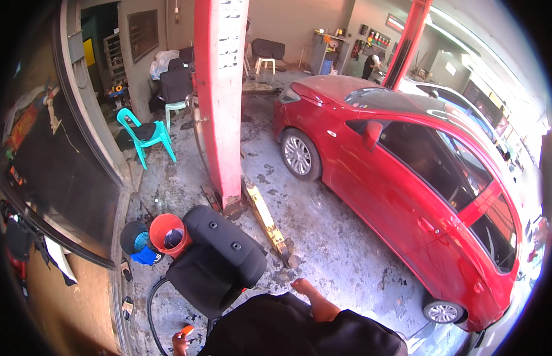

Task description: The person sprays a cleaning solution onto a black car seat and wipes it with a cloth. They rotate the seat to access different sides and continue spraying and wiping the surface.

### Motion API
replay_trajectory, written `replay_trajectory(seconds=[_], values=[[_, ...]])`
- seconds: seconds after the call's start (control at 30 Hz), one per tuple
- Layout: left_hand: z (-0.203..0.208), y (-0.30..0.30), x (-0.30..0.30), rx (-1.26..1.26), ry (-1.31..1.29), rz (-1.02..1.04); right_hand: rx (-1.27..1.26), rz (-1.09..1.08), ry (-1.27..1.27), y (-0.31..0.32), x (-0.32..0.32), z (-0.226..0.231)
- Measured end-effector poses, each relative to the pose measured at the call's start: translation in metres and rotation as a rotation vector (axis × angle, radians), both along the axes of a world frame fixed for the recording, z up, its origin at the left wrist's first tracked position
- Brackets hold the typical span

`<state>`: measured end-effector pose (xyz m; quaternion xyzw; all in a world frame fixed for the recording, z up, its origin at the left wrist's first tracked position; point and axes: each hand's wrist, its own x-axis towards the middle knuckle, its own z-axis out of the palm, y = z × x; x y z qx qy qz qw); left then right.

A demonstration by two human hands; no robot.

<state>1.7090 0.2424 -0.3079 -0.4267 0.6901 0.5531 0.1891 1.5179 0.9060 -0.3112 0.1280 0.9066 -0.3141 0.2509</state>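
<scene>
A black car seat stands on the floor in front of me, with two round headrest holes along the top of its backrest. At the lower edge, beside the seat, my left hand is closed round a small orange thing; its kind is not clear. My right hand is held out just right of the seat, apart from it. Its fingers are too small and foreshortened to read. A black hose curves along the floor beside the seat.
An orange bucket and a dark bucket stand left of the seat. Ahead rise a red lift post and its yellow arm. A red car fills the right. A turquoise chair stands farther back; a person is far off.
</scene>
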Motion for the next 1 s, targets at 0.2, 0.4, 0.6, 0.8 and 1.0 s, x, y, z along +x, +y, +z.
replay_trajectory(seconds=[0.2,0.4,0.6,0.8,1.0], values=[[-0.016,-0.046,0.023,0.051,-0.102,-0.174,-0.001,-0.116,0.086,-0.041,0.065,0.032],[-0.027,-0.039,-0.023,0.066,-0.162,-0.513,0.06,-0.248,0.231,-0.018,0.149,0.032],[-0.02,-0.011,-0.104,0.039,-0.199,-0.46,0.092,-0.551,0.105,0.014,0.254,0.063],[0.002,0.032,-0.16,-0.066,-0.03,-0.627,0.131,-0.669,-0.002,0.056,0.381,0.02],[0.022,0.132,-0.141,-0.092,0.074,-0.665,-0.081,-0.722,-0.189,0.125,0.444,-0.015]])
